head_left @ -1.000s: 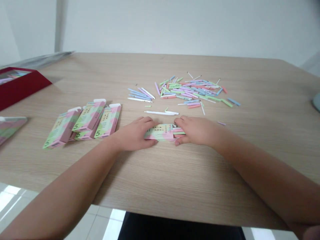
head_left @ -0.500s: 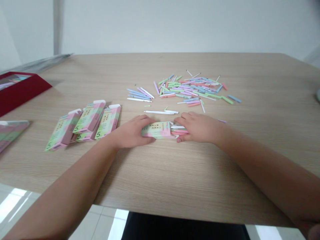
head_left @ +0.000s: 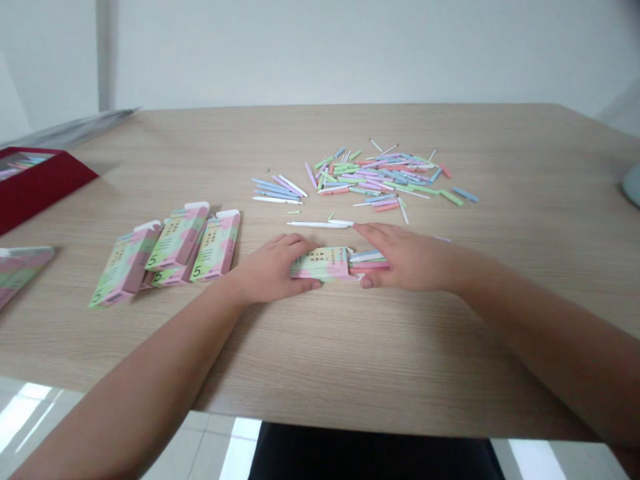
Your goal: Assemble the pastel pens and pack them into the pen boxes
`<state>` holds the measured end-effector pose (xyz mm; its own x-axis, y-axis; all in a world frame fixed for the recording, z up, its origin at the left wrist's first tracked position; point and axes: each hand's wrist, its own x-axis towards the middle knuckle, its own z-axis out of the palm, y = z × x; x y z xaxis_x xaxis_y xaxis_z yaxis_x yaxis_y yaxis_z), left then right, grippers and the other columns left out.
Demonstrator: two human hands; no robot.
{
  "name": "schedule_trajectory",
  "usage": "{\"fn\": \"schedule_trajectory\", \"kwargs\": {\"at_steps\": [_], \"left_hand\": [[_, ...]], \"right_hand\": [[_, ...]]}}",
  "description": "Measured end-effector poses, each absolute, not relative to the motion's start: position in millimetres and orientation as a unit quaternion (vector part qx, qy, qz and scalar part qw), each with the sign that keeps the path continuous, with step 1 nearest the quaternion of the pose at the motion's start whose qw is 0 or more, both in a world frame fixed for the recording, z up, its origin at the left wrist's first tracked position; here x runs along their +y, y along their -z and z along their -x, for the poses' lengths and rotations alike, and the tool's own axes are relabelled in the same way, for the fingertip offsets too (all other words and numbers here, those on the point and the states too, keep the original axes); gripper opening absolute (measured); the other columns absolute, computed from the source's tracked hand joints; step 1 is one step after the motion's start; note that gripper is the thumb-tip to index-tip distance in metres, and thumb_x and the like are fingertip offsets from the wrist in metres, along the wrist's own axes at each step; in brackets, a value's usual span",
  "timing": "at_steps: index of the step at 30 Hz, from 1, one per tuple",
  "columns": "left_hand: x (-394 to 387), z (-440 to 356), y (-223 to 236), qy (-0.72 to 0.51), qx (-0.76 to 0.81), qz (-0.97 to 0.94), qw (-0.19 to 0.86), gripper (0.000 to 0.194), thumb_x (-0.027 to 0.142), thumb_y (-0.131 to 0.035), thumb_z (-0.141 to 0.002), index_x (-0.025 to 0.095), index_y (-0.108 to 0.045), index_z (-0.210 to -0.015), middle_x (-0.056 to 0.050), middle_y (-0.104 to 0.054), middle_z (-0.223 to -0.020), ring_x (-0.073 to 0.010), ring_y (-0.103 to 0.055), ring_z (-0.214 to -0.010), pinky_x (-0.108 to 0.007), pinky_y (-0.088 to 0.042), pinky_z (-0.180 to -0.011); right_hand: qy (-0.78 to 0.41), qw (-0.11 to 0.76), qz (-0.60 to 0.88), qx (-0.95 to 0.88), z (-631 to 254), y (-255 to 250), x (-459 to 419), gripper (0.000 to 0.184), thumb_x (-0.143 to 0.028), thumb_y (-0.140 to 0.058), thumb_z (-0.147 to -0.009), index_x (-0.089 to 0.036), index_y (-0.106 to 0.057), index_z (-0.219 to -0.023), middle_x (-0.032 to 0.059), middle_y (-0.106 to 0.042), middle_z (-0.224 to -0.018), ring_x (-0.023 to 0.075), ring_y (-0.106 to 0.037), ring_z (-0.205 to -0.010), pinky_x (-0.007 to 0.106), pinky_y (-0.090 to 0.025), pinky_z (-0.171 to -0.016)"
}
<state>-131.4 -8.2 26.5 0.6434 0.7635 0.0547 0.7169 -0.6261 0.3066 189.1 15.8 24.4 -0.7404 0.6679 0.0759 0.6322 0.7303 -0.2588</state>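
Note:
In the head view, a pastel pink-and-green cardboard pen box (head_left: 323, 263) lies flat on the table with its right end open. My left hand (head_left: 273, 268) grips its left part, thumb along the near side and fingers over the far side. Several pens (head_left: 369, 265), white, blue, green and pink, stick out of the open end. My right hand (head_left: 413, 259) is around their outer ends, thumb on the near side and fingers on the far side. How firmly it grips them is hidden. Just behind the box lie two white pens (head_left: 320, 225).
Pastel pen boxes (head_left: 173, 247) are stacked at the left, and more boxes (head_left: 23, 270) lie at the left edge. Behind them stands a dark red container (head_left: 60, 177). Sorted pens (head_left: 277, 190) and a large pile of coloured pen parts (head_left: 385, 175) spread farther back.
The box has shifted slightly to the right in view with both hands. My right hand has moved a little rightward, and more of the pens' outer length shows between it and the box.

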Motion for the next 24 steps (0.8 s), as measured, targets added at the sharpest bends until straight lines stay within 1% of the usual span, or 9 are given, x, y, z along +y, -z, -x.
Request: {"fn": "schedule_trajectory", "kwargs": {"at_steps": [2,4,7,10,13,15,20,24], "left_hand": [[-8.9,130.7,-26.6,-0.089,0.414,-0.897,0.127,0.070,0.056,-0.071,-0.088,0.021,-0.054,-0.145,-0.013,-0.060,-0.132,-0.0311,-0.056,-0.125,-0.043,-0.044,-0.109],[-9.9,129.7,-26.0,-0.091,0.412,-0.898,0.124,0.070,0.057,-0.070,-0.088,0.021,-0.053,-0.146,-0.013,-0.060,-0.134,-0.0315,-0.056,-0.127,-0.044,-0.044,-0.110],[-11.7,127.6,-24.3,-0.093,0.408,-0.900,0.121,0.071,0.058,-0.068,-0.089,0.022,-0.051,-0.148,-0.013,-0.059,-0.137,-0.0320,-0.055,-0.129,-0.045,-0.043,-0.111],[-13.1,125.6,-22.7,-0.095,0.410,-0.899,0.120,0.072,0.059,-0.067,-0.090,0.023,-0.050,-0.150,-0.013,-0.059,-0.138,-0.0318,-0.055,-0.129,-0.045,-0.043,-0.112],[-13.4,124.5,-22.1,-0.096,0.410,-0.900,0.117,0.073,0.060,-0.066,-0.090,0.023,-0.050,-0.150,-0.013,-0.059,-0.138,-0.0317,-0.055,-0.129,-0.045,-0.043,-0.112],[-12.9,124.3,-22.3,-0.094,0.410,-0.900,0.111,0.074,0.062,-0.066,-0.089,0.023,-0.050,-0.150,-0.013,-0.060,-0.137,-0.0320,-0.056,-0.127,-0.045,-0.044,-0.110],[-12.1,123.5,-23.7,-0.085,0.407,-0.903,0.106,0.073,0.064,-0.064,-0.090,0.021,-0.052,-0.149,-0.014,-0.061,-0.136,-0.0316,-0.057,-0.126,-0.045,-0.044,-0.110],[-12.1,121.8,-23.1,-0.091,0.401,-0.906,0.100,0.074,0.065,-0.064,-0.090,0.021,-0.052,-0.148,-0.014,-0.062,-0.135,-0.0313,-0.058,-0.125,-0.044,-0.044,-0.110]], "right_hand": [[-0.075,0.087,0.369,-0.922,-208.7,-19.3,7.8,0.106,-0.079,-0.061,-0.084,-0.018,-0.028,-0.165,0.0207,-0.040,-0.164,0.0440,-0.040,-0.149,0.061,-0.035,-0.120],[-0.037,0.092,0.399,-0.911,-226.0,-9.2,-0.7,0.106,-0.079,-0.063,-0.083,-0.017,-0.033,-0.163,0.0225,-0.040,-0.164,0.0490,-0.034,-0.151,0.068,-0.031,-0.120],[-0.041,0.088,0.440,-0.893,-240.5,5.8,-9.3,0.099,-0.075,-0.062,-0.086,-0.017,-0.035,-0.162,0.0221,-0.039,-0.164,0.0500,-0.033,-0.151,0.072,-0.034,-0.117],[-0.079,0.116,0.440,-0.887,-237.2,11.8,-12.4,0.086,-0.065,-0.061,-0.093,-0.017,-0.037,-0.160,0.0203,-0.043,-0.162,0.0435,-0.037,-0.151,0.067,-0.036,-0.119],[-0.112,0.163,0.414,-0.889,-223.9,11.0,-14.5,0.066,-0.053,-0.057,-0.099,-0.019,-0.044,-0.155,0.0170,-0.051,-0.156,0.0349,-0.044,-0.148,0.058,-0.038,-0.122],[-0.133,0.186,0.399,-0.888,-216.1,10.0,-15.9,0.056,-0.048,-0.056,-0.101,-0.022,-0.050,-0.150,0.0148,-0.056,-0.151,0.0317,-0.050,-0.143,0.055,-0.041,-0.121],[-0.146,0.226,0.382,-0.884,-208.1,11.9,-17.8,0.038,-0.039,-0.059,-0.100,-0.023,-0.063,-0.135,0.0133,-0.065,-0.137,0.0303,-0.059,-0.132,0.054,-0.048,-0.115],[-0.149,0.263,0.402,-0.865,-201.0,14.4,-19.1,0.039,-0.041,-0.065,-0.097,-0.022,-0.064,-0.131,0.0137,-0.066,-0.134,0.0312,-0.061,-0.129,0.054,-0.049,-0.113]]}}
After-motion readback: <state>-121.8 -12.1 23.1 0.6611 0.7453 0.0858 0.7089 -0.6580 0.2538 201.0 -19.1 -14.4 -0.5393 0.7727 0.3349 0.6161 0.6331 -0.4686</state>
